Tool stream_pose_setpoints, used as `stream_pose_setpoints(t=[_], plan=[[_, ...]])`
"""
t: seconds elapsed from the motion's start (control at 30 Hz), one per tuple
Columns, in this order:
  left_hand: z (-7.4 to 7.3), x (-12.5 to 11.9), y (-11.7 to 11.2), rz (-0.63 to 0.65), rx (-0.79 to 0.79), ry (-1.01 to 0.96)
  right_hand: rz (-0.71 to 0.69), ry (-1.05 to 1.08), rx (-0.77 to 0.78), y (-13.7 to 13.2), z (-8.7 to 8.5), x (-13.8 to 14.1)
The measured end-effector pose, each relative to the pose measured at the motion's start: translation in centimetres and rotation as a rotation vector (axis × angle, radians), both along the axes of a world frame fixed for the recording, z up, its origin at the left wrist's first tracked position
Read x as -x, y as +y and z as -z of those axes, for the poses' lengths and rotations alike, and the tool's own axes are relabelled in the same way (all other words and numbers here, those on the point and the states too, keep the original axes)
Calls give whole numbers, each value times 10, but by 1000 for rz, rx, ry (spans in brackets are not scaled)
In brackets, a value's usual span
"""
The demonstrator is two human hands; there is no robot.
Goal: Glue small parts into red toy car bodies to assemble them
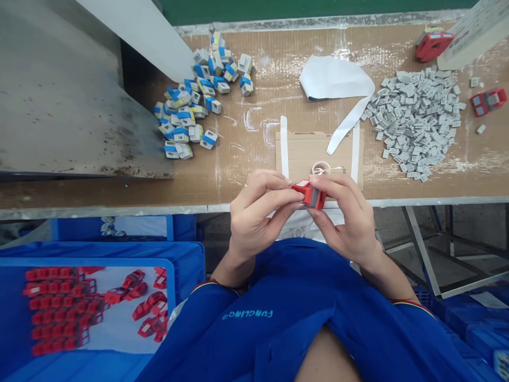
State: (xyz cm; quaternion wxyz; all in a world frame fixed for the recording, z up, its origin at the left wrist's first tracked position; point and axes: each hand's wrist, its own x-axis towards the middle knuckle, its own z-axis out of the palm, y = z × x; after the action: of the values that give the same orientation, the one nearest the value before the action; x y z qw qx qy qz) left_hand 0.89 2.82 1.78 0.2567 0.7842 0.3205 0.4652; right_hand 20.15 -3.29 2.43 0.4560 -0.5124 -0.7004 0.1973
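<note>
Between my two hands is a small red toy vehicle body (310,194) with a grey band, held just above the table's front edge. My left hand (262,212) pinches its left end with thumb and fingers. On the other side, my right hand (345,212) grips the right end, its fingertips closed on the red and grey part. Just beyond the fingers, a small round dish (320,168) with a thin white stick across it rests on a cardboard sheet (306,151).
Grey-white blocks with blue and yellow bands (186,116) are heaped left. Small grey pieces (417,116) are piled right, near red toy vehicles (488,101). A white strip (334,79) curls behind. A blue crate (175,297) below left holds red vehicles (59,302).
</note>
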Motion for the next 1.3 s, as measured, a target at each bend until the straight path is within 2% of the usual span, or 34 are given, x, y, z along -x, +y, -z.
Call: stream_pose_setpoints(t=[0.37,0.5,0.7,0.93,1.1,1.3], plan=[[2,-1,0,59,160,-78,14,-44,-10,-1,2,0],[3,-3,-4,34,125,-98,3,-51,-47,-2,0,0],[4,-6,-4,-20,54,-71,20,36,-24,-3,1,-4],[8,-2,3,15,-11,-29,28,115,12,-6,6,-8],[7,-3,2,25,-29,-23,21,70,-8,-5,6,-8],[10,-3,0,17,-29,-60,6,145,9,-6,14,-8]])
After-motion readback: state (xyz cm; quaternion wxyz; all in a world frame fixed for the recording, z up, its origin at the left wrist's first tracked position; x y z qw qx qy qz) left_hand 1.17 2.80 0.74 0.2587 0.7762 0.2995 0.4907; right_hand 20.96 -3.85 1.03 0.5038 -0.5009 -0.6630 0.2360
